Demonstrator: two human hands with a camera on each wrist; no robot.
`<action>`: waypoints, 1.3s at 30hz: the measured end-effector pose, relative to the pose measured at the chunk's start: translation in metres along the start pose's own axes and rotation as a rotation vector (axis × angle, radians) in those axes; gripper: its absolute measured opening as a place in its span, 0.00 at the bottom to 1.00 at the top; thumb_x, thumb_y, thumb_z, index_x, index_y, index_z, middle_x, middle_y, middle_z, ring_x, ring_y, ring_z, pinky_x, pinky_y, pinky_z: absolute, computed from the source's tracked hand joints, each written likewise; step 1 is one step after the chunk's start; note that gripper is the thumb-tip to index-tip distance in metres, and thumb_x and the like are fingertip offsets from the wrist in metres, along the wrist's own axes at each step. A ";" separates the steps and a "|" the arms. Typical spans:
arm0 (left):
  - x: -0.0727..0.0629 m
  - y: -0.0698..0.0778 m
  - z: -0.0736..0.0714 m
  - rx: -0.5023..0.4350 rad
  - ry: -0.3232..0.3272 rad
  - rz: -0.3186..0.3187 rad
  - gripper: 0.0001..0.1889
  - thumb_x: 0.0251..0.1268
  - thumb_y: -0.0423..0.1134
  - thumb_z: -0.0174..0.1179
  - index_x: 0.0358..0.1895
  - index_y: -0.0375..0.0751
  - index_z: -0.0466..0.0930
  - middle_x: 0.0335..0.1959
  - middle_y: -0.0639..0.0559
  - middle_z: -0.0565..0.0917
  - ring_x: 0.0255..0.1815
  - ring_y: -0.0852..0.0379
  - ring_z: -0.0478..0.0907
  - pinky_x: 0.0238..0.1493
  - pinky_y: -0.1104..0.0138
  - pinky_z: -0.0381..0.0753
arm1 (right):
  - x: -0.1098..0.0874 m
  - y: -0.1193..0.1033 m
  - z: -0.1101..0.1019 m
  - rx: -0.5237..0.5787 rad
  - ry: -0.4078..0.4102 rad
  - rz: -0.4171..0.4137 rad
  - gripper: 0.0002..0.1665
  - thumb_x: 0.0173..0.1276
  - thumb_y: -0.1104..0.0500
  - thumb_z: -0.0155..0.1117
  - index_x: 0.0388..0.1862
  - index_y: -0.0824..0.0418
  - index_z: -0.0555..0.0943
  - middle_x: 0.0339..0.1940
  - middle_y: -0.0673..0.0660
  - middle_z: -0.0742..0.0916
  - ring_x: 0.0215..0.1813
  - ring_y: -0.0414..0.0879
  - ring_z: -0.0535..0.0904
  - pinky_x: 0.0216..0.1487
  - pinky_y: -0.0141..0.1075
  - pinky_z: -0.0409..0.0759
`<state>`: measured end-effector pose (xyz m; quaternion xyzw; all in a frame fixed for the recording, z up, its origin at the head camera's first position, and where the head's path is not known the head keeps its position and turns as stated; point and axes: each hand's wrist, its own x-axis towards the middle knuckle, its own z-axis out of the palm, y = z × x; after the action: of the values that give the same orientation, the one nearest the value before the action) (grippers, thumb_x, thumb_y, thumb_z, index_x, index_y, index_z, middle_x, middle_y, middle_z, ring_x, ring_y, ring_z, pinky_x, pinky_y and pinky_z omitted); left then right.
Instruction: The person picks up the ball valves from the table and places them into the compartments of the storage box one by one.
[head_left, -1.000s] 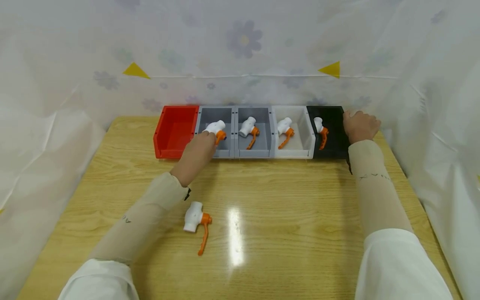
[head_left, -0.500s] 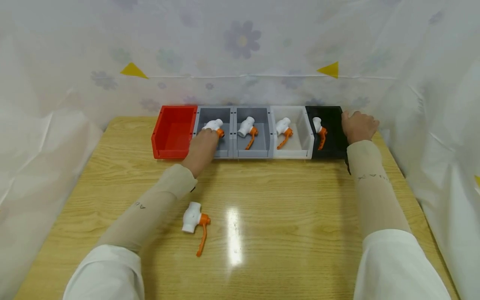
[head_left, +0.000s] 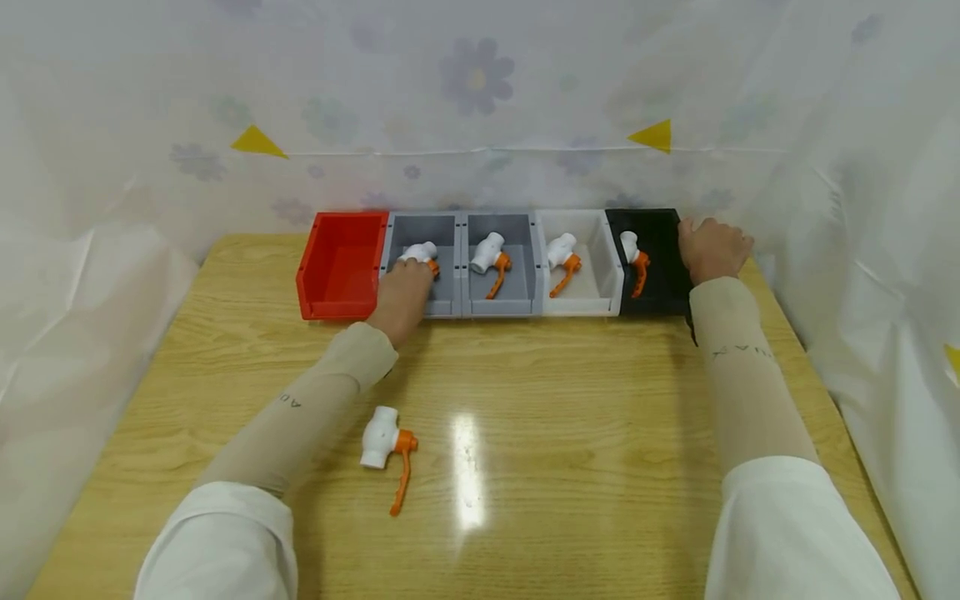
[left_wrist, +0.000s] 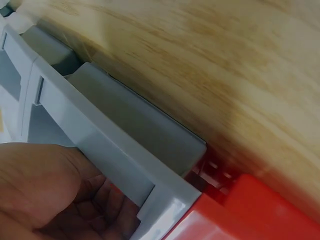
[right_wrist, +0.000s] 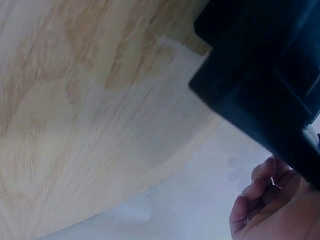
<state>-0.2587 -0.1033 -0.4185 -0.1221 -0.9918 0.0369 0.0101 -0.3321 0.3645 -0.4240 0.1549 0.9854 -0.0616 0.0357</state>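
In the head view, my left hand (head_left: 402, 300) reaches over the front of the left grey bin (head_left: 442, 307). It holds a white ball valve (head_left: 417, 252) with orange parts low inside the bin; the fingers cover much of the valve. The left wrist view shows this hand (left_wrist: 45, 190) with curled fingers behind the bin's front wall (left_wrist: 117, 145). My right hand (head_left: 714, 250) rests at the right edge of the black bin (head_left: 667, 292). In the right wrist view, its fingers (right_wrist: 255, 190) hang loosely curled beside the bin, holding nothing.
Similar valves lie in the right grey bin (head_left: 501, 308), the white bin (head_left: 581, 307) and the black bin. At the left end of the row stands a red bin (head_left: 341, 307). Another valve (head_left: 381, 437) with an orange handle lies on the wooden table (head_left: 540, 433).
My left hand has moved forward and slightly down into the left grey bin, lowering the valve with it. The right hand stays at the black bin's edge.
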 end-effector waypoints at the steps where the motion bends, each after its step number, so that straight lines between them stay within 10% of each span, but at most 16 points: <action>1: 0.001 0.000 0.000 -0.003 0.001 -0.004 0.11 0.71 0.27 0.55 0.51 0.28 0.82 0.46 0.35 0.85 0.49 0.41 0.84 0.42 0.52 0.88 | 0.000 0.000 0.000 0.003 0.004 0.000 0.55 0.77 0.36 0.12 0.58 0.81 0.72 0.57 0.84 0.77 0.58 0.78 0.71 0.65 0.68 0.64; 39: 0.017 0.006 0.009 -0.084 0.000 -0.145 0.12 0.73 0.30 0.51 0.42 0.33 0.86 0.41 0.39 0.89 0.41 0.41 0.88 0.38 0.52 0.88 | -0.001 -0.003 -0.002 -0.010 -0.010 0.027 0.55 0.78 0.36 0.12 0.61 0.81 0.71 0.60 0.83 0.76 0.61 0.78 0.71 0.67 0.66 0.64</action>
<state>-0.2737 -0.0937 -0.4277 -0.0502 -0.9987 -0.0056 0.0077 -0.3323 0.3611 -0.4216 0.1676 0.9833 -0.0571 0.0422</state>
